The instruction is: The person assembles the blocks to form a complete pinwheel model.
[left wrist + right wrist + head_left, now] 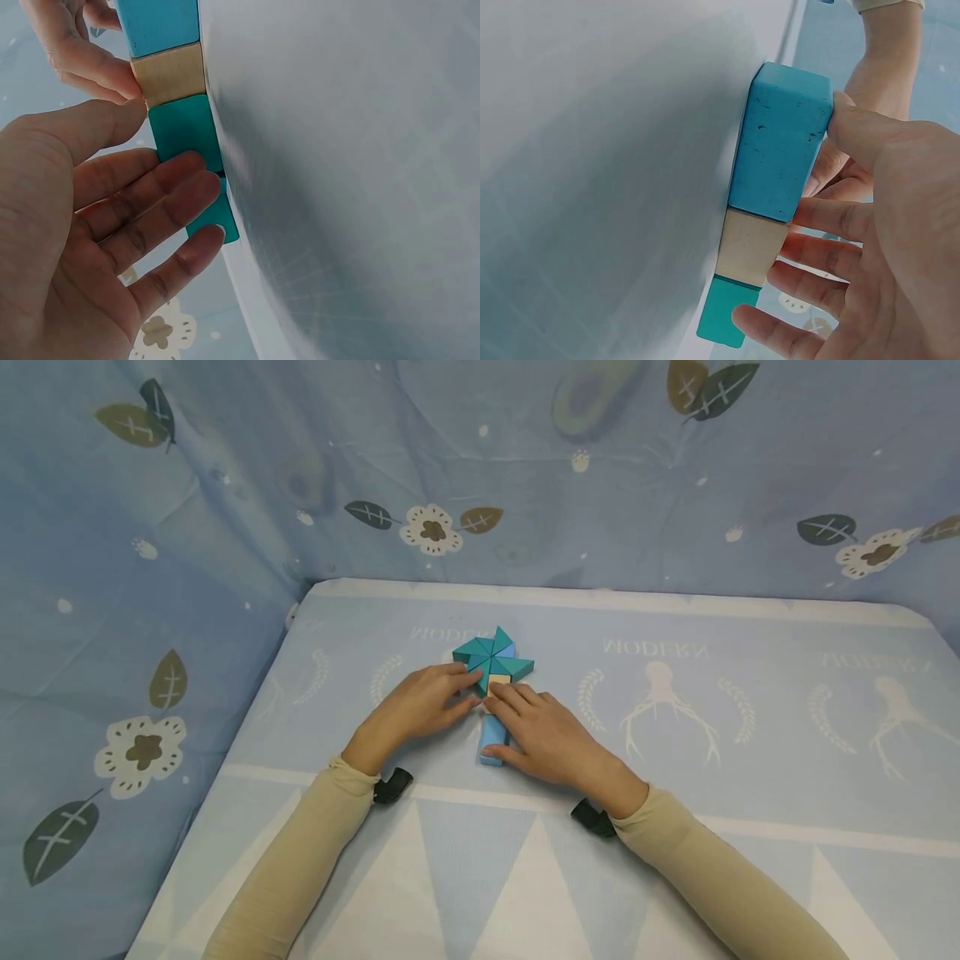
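Note:
Teal triangular blocks [480, 653] lie on the table in a pinwheel shape, with a light blue piece [507, 651] among them. Below the pinwheel, a plain wood block [751, 246] and a longer blue block [492, 737] line up like a stem. My left hand [420, 702] is at the pinwheel's lower left, its extended fingers touching the side of a teal block [184, 129]. My right hand [551, 735] rests over the stem. Its thumb touches the blue block, and its fairly straight fingers lie along the wood block and reach toward the teal one.
A pale blue and white patterned cloth [675, 793] covers the table. A blue curtain [480, 460] with leaves and flowers hangs behind and at the left. Black wrist devices [393, 786] sit by both beige sleeves [300, 860].

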The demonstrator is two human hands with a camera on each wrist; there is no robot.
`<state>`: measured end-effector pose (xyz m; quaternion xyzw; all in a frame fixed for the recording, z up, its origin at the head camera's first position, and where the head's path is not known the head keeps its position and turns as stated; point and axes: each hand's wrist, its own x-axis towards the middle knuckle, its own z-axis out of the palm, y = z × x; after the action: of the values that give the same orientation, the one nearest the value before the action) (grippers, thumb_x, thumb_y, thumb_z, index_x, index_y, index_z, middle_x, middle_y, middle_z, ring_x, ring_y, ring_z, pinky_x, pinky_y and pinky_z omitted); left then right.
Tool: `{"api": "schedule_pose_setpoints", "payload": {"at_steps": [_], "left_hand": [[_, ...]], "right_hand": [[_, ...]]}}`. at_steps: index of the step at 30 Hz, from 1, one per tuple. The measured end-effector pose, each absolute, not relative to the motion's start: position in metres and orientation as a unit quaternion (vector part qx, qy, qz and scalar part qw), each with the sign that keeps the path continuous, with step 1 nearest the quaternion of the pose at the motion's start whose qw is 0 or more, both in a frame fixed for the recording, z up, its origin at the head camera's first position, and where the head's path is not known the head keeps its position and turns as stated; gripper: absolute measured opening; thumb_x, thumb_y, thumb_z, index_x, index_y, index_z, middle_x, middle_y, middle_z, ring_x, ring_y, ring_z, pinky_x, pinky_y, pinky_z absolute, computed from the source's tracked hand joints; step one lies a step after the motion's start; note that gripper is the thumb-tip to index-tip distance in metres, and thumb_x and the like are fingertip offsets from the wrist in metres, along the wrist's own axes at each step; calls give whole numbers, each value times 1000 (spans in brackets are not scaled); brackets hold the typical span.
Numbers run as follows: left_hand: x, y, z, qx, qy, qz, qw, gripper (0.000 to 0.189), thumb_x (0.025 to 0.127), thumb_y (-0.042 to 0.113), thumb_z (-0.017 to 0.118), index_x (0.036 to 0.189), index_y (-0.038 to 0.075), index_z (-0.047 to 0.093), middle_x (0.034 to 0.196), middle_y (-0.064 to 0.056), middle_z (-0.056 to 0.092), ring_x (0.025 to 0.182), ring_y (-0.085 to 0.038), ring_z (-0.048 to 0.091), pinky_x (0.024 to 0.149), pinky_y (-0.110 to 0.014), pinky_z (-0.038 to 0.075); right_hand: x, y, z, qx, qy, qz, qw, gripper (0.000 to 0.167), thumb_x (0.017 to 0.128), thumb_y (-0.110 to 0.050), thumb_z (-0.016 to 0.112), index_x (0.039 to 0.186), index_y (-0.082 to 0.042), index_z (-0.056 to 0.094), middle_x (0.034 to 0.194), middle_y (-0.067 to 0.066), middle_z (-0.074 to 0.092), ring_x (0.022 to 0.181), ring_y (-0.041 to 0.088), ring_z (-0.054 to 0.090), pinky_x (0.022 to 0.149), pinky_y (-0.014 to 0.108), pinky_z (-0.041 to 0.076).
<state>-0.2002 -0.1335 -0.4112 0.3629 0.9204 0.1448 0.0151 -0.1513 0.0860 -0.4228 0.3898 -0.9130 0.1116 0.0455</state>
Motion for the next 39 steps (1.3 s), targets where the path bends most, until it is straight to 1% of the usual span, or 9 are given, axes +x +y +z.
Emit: {"api": "schedule_pose_setpoints", "payload": {"at_steps": [4,10,14,18,21,25,28,34,39], "left_hand": [[-200,-134,-411,367,919,143,8,43,97,27,62,133,3,60,97,-7,65,69,-11,51,64,-28,46],[-199,-135,-410,366,920,140,7,44,97,27,63,133,3,60,100,-8,65,70,-12,53,65,-29,47],[-199,-135,-410,362,922,139,7,44,96,28,63,133,4,60,103,-9,66,73,-13,57,67,-31,49],[-199,-137,-411,357,924,136,8,44,97,29,63,133,5,61,105,-8,67,78,-14,60,70,-32,52],[-200,-137,-412,357,924,134,8,43,97,29,62,133,6,61,103,-7,67,75,-13,59,69,-31,51],[-201,-135,-411,362,922,136,4,42,97,29,62,133,6,61,97,-6,66,70,-11,54,65,-29,48],[-201,-135,-411,362,922,135,4,42,97,29,62,132,6,61,97,-5,66,70,-11,54,65,-29,48],[-201,-135,-411,360,924,131,5,42,97,29,62,132,6,62,102,-7,68,77,-14,61,70,-33,52],[-200,-136,-411,359,924,131,4,42,97,29,62,133,7,61,106,-7,68,81,-16,64,74,-35,54]], "right_hand": [[-151,86,-423,388,-914,111,45,62,94,-52,59,138,-9,53,149,10,44,132,29,46,93,48,50],[-151,86,-423,388,-914,115,41,62,94,-51,60,138,-9,53,150,10,44,132,28,46,94,48,50],[-151,85,-422,386,-914,118,39,63,93,-51,60,139,-8,52,150,10,44,133,28,45,95,48,49],[-151,84,-422,381,-917,115,32,69,93,-52,59,143,-6,48,151,10,43,135,27,44,98,48,48],[-151,85,-422,379,-918,112,32,71,93,-53,59,143,-5,48,151,10,43,135,27,44,98,48,48],[-152,86,-422,382,-917,108,47,69,93,-53,60,141,-5,50,150,10,44,133,27,45,97,47,48],[-152,86,-422,386,-914,108,56,68,93,-53,60,140,-5,50,149,10,45,132,26,46,95,47,49],[-152,87,-423,387,-913,114,55,68,92,-53,60,141,-6,50,150,10,45,133,27,46,98,47,48],[-152,87,-423,390,-911,116,62,66,94,-51,60,140,-5,51,149,11,45,133,26,47,100,47,47]]}}
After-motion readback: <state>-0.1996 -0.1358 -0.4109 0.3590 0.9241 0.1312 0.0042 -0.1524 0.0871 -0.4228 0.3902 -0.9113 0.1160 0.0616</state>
